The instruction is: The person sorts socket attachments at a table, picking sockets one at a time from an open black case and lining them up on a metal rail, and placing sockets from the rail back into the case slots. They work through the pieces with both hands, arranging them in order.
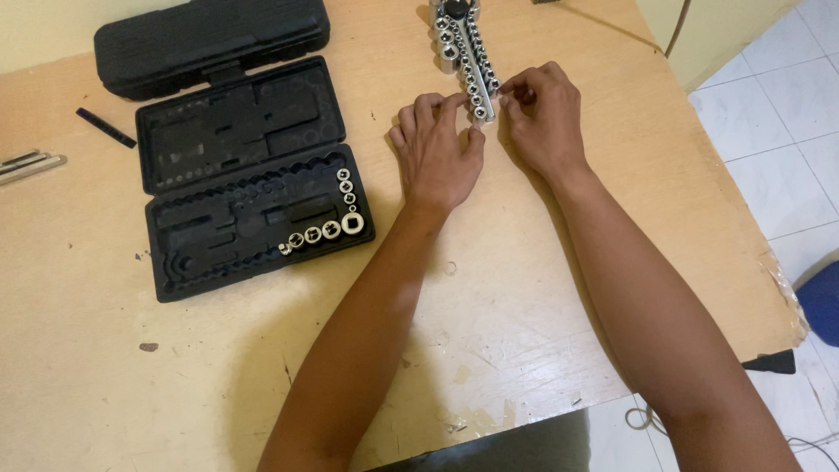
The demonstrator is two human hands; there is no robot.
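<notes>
The sockets I am handling are small, hard steel pieces, shiny and probably slippery, light singly but apt to roll; I judge it best to pinch each by its round sides. They are sitting in close silver rows near the top middle of the frame. My left hand is pinching the nearest end of the rows, and my right hand is pinching there too, fingers curled. Left of them the open black case is lying on the tabletop, holding a few sockets.
</notes>
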